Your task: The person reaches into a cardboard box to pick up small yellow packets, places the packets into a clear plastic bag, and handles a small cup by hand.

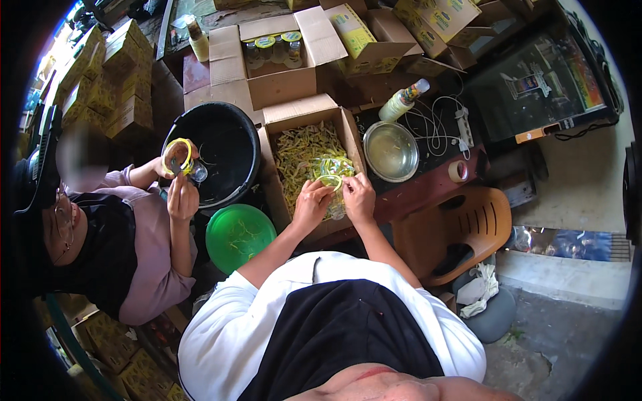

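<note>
Over an open carton, my left hand is closed, its fingers pinching one side of a thin yellow-green ring-shaped band. My right hand faces it from the other side, fingertips pressed together at the band's right edge. Under the band, between the hands, some clear plastic shows, but its shape is partly hidden. Loose yellow-green strips or bands fill the carton. Shiny clear plastic with yellow print lies on them just beyond my fingers.
A person at left holds a yellow-rimmed clear container over a black tub. A green basin stands nearer me. On the right are a metal bowl, stacked cups, a white power strip and an orange chair.
</note>
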A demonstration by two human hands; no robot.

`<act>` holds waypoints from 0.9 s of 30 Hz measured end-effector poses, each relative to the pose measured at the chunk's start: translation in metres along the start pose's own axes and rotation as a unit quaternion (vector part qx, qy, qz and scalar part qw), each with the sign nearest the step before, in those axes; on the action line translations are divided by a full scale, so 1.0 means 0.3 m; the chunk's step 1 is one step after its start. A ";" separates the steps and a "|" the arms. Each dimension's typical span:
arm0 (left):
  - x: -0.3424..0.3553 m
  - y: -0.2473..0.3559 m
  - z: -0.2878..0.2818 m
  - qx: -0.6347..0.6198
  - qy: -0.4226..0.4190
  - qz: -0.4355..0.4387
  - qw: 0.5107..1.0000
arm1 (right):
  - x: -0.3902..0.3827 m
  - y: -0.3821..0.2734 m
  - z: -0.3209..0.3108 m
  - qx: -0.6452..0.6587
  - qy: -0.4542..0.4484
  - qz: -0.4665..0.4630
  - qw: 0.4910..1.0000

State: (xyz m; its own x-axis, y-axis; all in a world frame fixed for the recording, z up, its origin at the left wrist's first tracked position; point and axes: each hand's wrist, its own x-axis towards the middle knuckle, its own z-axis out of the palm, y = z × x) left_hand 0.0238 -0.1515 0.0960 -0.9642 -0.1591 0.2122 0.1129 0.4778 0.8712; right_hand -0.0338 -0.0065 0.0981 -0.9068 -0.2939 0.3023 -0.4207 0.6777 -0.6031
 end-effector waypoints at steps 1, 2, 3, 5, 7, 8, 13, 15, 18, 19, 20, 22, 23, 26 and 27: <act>0.004 -0.007 0.004 -0.005 0.002 0.001 1.000 | 0.004 0.011 -0.005 0.030 0.001 0.027 0.999; 0.009 -0.016 0.006 0.004 0.006 -0.005 1.000 | -0.001 0.021 -0.016 0.046 0.008 0.026 0.999; 0.010 -0.021 0.006 0.012 0.010 -0.013 1.000 | -0.005 0.007 -0.035 0.042 0.006 0.024 0.999; 0.012 -0.024 -0.010 0.006 0.022 -0.013 1.000 | -0.008 -0.049 -0.079 0.031 -0.007 0.006 0.999; 0.014 -0.030 -0.012 0.001 0.033 0.006 0.999 | -0.018 -0.083 -0.088 0.022 -0.004 -0.031 0.999; 0.008 -0.030 -0.004 -0.004 0.027 0.005 1.000 | -0.022 -0.081 -0.078 0.022 -0.008 -0.026 0.999; -0.015 0.000 0.006 -0.023 0.003 0.019 1.000 | -0.011 0.026 -0.010 0.012 -0.014 0.028 0.999; -0.016 -0.005 0.013 -0.032 0.012 0.029 0.999 | -0.009 0.039 -0.009 0.060 -0.016 0.061 0.996; -0.007 -0.051 -0.001 0.029 0.068 -0.015 0.997 | -0.019 -0.012 -0.043 0.050 -0.006 0.025 0.998; -0.009 -0.057 -0.001 0.028 0.068 -0.016 0.997 | -0.020 -0.042 -0.059 0.038 -0.003 -0.009 0.999; -0.012 -0.061 -0.001 0.027 0.065 -0.023 0.997 | -0.021 -0.079 -0.072 0.022 0.004 -0.037 0.999; -0.018 -0.053 0.004 0.025 0.058 -0.028 0.998 | -0.041 -0.069 -0.052 0.005 0.009 -0.052 0.999; -0.027 -0.042 0.012 0.011 0.044 -0.013 0.999 | -0.049 -0.055 -0.043 -0.012 0.013 -0.067 0.998; -0.053 -0.010 0.029 -0.028 0.018 0.030 0.999 | -0.038 0.013 -0.027 -0.005 0.003 -0.013 1.000; -0.052 -0.007 0.024 -0.027 0.017 0.030 0.999 | -0.033 0.034 -0.027 0.021 -0.005 0.032 0.999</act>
State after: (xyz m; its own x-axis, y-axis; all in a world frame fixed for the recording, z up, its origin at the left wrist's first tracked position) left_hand 0.0370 -0.1438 0.0878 -0.9468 -0.1603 0.2790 0.1844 0.4402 0.8788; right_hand -0.0289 0.0086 0.0949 -0.9320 -0.2582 0.2542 -0.3624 0.6671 -0.6508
